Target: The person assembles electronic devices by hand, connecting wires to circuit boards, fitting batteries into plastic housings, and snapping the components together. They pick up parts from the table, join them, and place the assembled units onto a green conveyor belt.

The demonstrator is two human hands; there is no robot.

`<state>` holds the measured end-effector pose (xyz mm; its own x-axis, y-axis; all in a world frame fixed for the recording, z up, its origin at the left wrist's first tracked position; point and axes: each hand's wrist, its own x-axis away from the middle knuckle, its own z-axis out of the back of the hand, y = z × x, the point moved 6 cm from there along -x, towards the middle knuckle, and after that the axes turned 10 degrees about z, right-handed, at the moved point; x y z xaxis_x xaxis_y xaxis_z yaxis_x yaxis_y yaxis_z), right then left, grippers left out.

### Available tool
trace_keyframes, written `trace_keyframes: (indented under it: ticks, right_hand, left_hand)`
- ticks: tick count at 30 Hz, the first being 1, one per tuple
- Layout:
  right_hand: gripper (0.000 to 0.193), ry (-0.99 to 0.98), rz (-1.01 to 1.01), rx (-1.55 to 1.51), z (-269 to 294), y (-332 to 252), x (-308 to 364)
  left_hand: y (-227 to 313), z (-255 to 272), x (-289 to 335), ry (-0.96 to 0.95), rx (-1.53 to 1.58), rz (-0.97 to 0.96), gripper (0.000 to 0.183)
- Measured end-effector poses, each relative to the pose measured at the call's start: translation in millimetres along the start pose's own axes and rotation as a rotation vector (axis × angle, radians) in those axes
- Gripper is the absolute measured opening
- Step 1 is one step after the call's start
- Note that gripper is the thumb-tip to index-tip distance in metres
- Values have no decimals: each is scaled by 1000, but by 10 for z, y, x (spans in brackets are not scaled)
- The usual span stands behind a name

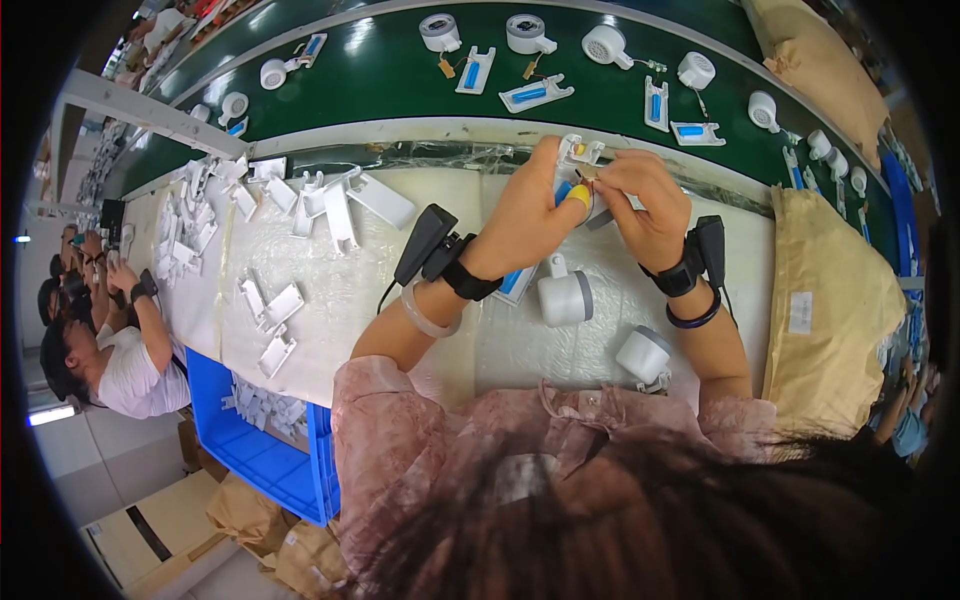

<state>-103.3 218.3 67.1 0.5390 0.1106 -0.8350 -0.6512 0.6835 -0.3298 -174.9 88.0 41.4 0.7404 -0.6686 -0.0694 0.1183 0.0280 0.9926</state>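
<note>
Pale plastic sheeting covers the tabletop (345,290), under a busy workshop's lights, and my eye settles on the grey-rimmed white cylinder (565,298) lying on it in front of the worker. I'll place everything by that cylinder.

Nearest, well to its left and lower down, stands a blue crate (322,465) with small white pieces (268,408) inside. A second cylinder (643,352) lies to its right, closer to the worker's body. Just left of it, partly under the left wrist, is an open casing (514,284) with a blue cell.

Just beyond the cylinder, both hands are raised together. The left hand (525,222), with a yellow cover (578,196) on its thumb, is curled firmly around a white housing (569,150). The right hand (650,200) has thumb and fingers drawn close together at that housing; whether they pinch a wire or some small part, I can't tell.

Left of the cylinder lie loose white casings (383,200); far right of it slumps a brown paper sack (830,300). Farthest beyond runs a green belt (385,90) carrying round-headed units (440,33) wired to casings, their blue cells exposed.

I'd judge the piece in hand partway through: cell in, casing not yet closed. Those two cylinders and many loose casings look left to do.
</note>
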Motion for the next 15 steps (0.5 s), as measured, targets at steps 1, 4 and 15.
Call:
trace_keyframes:
  ticks: [1,4,15]
  right_hand:
    - [21,-2,42,12,5,-20,0]
    - [22,-1,88,31,-5,-52,3]
    - [23,-9,128,69,33,-103,1]
  left_hand:
    - [7,4,8,2,0,-1,35]
    - [39,12,26,7,-48,-2,36]
    - [79,-27,47,-17,-121,-108,41]
